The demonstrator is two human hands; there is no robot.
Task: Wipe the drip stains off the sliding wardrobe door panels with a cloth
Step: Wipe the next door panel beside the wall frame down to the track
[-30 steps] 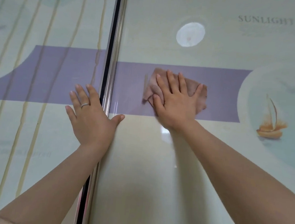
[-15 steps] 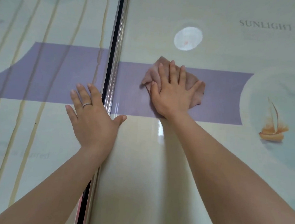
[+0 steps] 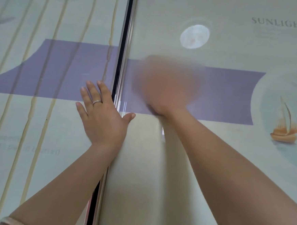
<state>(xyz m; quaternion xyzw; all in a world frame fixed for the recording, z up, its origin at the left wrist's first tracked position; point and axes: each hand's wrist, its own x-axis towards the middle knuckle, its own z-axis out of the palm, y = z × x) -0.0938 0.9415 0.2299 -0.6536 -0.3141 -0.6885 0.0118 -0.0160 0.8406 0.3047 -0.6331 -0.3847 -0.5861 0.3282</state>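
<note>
Two glossy printed wardrobe door panels fill the view, split by a metal and black frame strip (image 3: pixel 120 74). My right hand (image 3: pixel 167 89) is a motion blur on the right panel (image 3: pixel 211 161), over its purple band; it presses a pinkish cloth (image 3: pixel 144 67) flat against the panel, with only the cloth's blurred edge showing. My left hand (image 3: pixel 103 116), wearing a ring, lies flat with fingers spread on the left panel (image 3: pixel 28 120), thumb reaching across the strip. Several yellowish drip streaks (image 3: pixel 31 113) run down the left panel.
The right panel carries a white disc (image 3: pixel 194 36), the word SUNLIGHT (image 3: pixel 279 22) and a small orange sailboat (image 3: pixel 285 130). A bracelet (image 3: pixel 9 221) sits on my left wrist at the bottom edge.
My right hand and the cloth have gone from sharp to a wide blur, swept sideways on the purple band toward the frame strip. My left hand has stayed planted.
</note>
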